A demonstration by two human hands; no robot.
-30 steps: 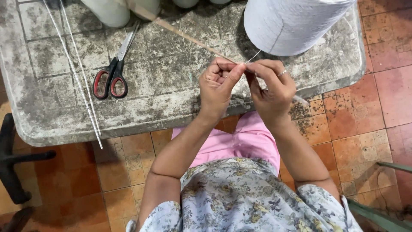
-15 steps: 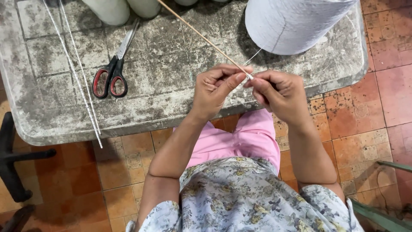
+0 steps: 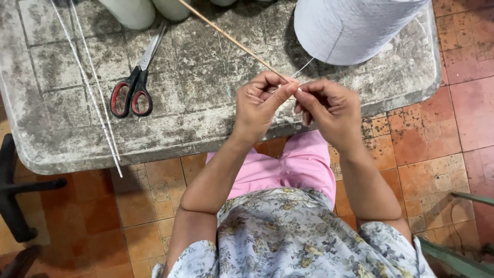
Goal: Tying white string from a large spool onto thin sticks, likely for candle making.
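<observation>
Fingers of two hands (image 3: 296,103) pinch one stick (image 3: 231,40), one thread (image 3: 303,67)

Your table (image 3: 206,128): grey, stained, worn | red-handled scissors (image 3: 135,85) flat at left | two wrapped sticks (image 3: 92,87) overhanging near edge | big white thread cone (image 3: 350,28) at right

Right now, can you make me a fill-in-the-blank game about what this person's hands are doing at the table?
1. The left hand and right hand pinch the near end of a thin wooden ____.
2. A fine white thread runs from the fingers up to a big white ____ of yarn.
3. The scissors on the grey table have red and ____ handles.
4. Two thin white rods lie to the ____ of the scissors.

Missing words: stick; cone; black; left
</observation>
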